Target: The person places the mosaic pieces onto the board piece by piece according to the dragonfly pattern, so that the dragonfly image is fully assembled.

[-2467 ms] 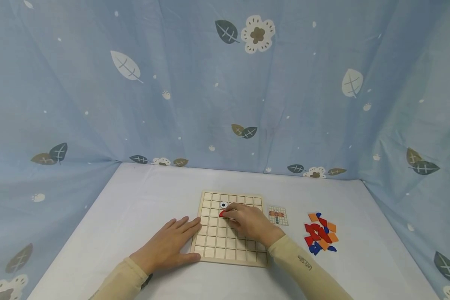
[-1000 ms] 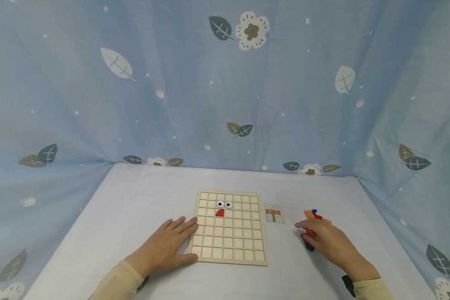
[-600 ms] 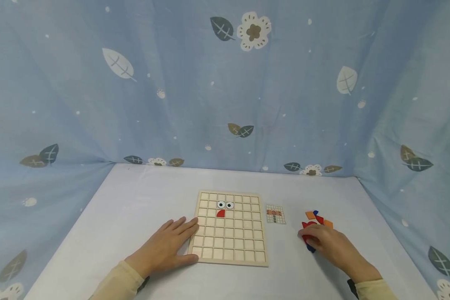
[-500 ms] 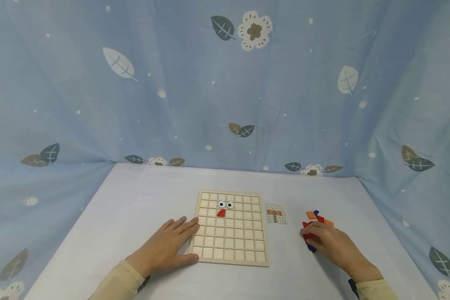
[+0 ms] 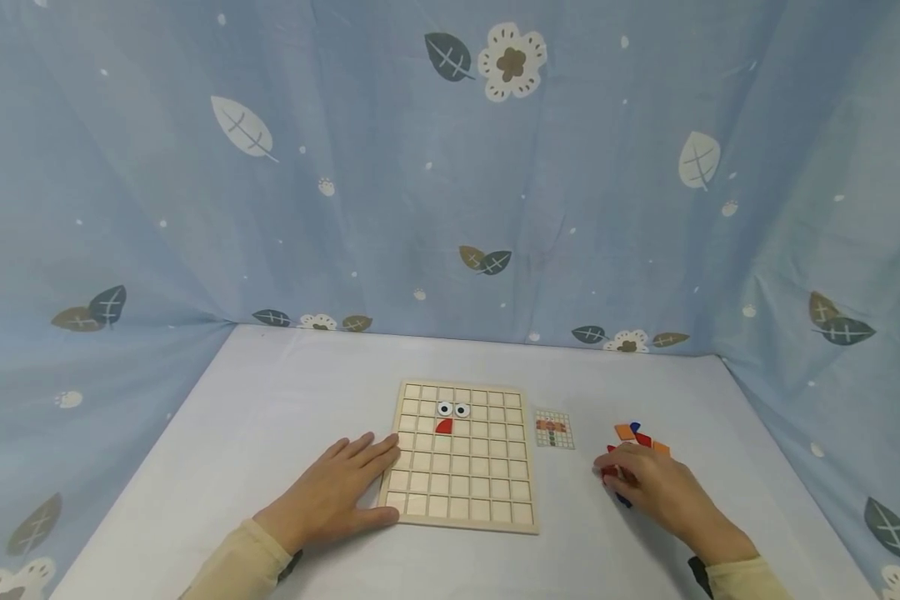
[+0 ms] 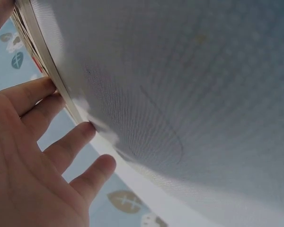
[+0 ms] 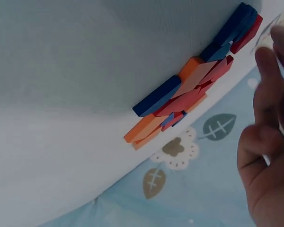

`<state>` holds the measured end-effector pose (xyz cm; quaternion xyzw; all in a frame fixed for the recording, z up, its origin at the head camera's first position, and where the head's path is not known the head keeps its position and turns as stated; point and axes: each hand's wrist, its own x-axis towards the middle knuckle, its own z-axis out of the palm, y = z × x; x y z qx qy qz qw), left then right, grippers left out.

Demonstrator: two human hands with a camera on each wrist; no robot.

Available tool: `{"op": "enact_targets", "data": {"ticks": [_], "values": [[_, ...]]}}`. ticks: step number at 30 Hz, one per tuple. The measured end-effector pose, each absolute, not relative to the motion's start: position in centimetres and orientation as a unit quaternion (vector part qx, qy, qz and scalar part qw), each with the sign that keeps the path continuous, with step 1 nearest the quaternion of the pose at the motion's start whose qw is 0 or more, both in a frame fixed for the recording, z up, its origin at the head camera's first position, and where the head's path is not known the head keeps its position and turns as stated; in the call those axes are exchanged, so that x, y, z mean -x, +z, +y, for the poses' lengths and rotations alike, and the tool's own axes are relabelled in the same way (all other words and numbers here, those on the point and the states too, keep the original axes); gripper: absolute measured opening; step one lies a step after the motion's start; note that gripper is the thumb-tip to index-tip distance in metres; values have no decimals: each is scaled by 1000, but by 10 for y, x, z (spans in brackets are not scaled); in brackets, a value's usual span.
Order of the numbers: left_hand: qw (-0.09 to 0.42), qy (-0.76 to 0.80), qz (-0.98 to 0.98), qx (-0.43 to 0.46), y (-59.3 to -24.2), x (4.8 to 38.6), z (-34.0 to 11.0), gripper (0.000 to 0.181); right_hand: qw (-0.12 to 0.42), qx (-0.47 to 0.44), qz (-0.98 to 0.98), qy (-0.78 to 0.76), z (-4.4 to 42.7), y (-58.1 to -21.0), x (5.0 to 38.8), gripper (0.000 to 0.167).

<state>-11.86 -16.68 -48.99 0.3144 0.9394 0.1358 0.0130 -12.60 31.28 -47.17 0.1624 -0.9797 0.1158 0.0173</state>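
Note:
My left hand [image 5: 337, 492] lies with spread fingers at the left edge of a wooden grid board [image 5: 459, 484]; fingertips and thumb touch its frame. Two round eye pieces [image 5: 462, 410] sit side by side in the board's upper cells. A red quarter-round piece [image 5: 445, 427] lies in the cell below the left eye. Over a pile of flat coloured pieces, my right hand [image 5: 663, 492] bends its fingers down near red pieces [image 5: 609, 472]. Whether a piece is between the fingertips is hidden. The right wrist view shows red, orange and blue pieces [image 7: 194, 78] beside this hand [image 7: 270, 156].
A small pattern card [image 5: 554, 428] lies between the board and the pile. Orange pieces [image 5: 625, 432] and a blue piece [image 5: 635, 427] show beyond the right hand. White cloth [image 5: 307, 375] covers the table; a blue leaf-print curtain [image 5: 390, 167] hangs behind it.
My right hand has left the red quarter-round piece on the board and moved right to the pile. A second eye piece now shows beside the first. The left hand stays at the board.

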Motion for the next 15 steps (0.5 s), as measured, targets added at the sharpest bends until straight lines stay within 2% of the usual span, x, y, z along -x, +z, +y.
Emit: {"op": "enact_targets", "data": {"ticks": [5,15], "values": [[20,130,942,-308,-491,120,-167,87,18,-116,-988,104,312,-473,121,25],[15,128,943,-308,-491,120,-167,87,61,-138,-984,90,309,-482,120,28]]}}
